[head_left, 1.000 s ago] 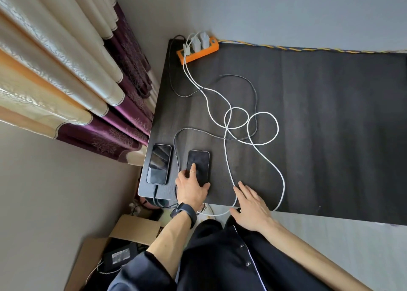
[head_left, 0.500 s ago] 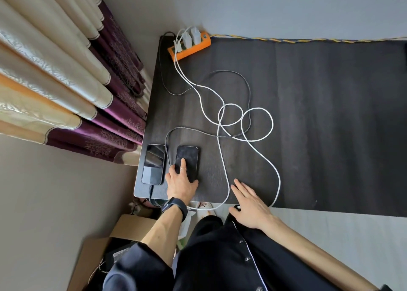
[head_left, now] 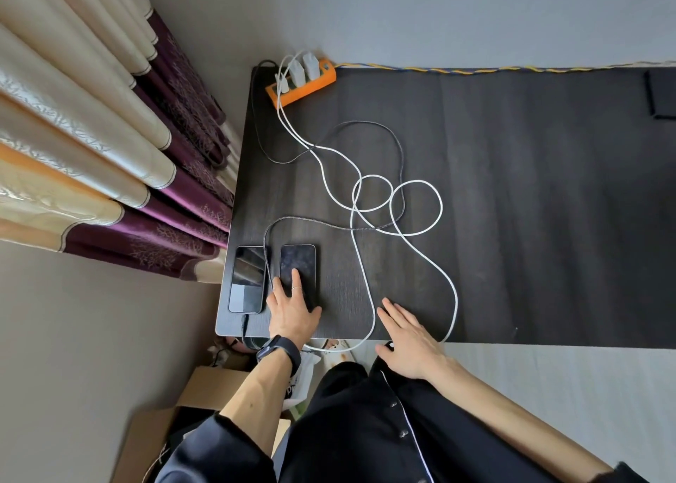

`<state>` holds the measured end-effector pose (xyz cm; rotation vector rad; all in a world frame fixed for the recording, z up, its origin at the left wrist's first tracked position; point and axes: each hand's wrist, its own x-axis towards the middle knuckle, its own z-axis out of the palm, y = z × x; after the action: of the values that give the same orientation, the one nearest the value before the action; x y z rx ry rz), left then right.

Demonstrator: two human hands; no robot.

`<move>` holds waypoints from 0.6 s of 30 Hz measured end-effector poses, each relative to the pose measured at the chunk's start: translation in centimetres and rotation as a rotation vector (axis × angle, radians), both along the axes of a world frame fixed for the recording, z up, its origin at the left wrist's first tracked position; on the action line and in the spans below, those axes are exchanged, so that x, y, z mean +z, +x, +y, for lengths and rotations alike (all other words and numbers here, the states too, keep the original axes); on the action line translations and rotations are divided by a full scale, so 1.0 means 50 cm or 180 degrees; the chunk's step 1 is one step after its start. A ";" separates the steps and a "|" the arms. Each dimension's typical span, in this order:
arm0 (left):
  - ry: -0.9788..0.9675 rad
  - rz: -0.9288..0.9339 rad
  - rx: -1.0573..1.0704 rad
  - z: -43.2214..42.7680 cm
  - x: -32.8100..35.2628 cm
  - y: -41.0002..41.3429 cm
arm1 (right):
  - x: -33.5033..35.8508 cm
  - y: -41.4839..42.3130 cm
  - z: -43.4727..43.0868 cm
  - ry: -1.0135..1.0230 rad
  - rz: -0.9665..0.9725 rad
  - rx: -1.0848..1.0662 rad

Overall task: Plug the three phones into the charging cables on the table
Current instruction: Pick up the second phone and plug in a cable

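Two dark phones lie side by side at the table's near left corner. The left phone (head_left: 247,279) has a dark cable running off its near end over the table edge. My left hand (head_left: 292,309) rests flat on the near half of the second phone (head_left: 298,265), fingers spread. My right hand (head_left: 409,332) lies flat and open on the table's near edge, between two strands of white cable (head_left: 371,299). A grey braided cable (head_left: 329,223) passes between the phones. A dark flat object (head_left: 662,93), perhaps a third phone, lies at the far right.
An orange power strip (head_left: 303,84) with white chargers sits at the far left corner of the dark table (head_left: 530,208). White cables loop across the middle. Curtains (head_left: 109,135) hang left. Cardboard boxes (head_left: 205,391) stand on the floor below the left corner.
My view has shifted slightly; both hands stay nearly where they were. My left hand still rests on the second phone, the right hand on the table edge.
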<state>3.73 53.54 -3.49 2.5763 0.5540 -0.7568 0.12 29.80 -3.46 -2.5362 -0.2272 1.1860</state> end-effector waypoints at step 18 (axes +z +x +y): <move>0.0414 0.0045 -0.0244 -0.004 0.001 -0.015 | 0.054 -0.012 -0.036 0.0271 -0.0700 -0.0628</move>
<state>2.99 53.32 -3.42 2.7275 0.5275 -0.7891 -0.46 28.00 -0.76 -2.5439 -0.0747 0.8082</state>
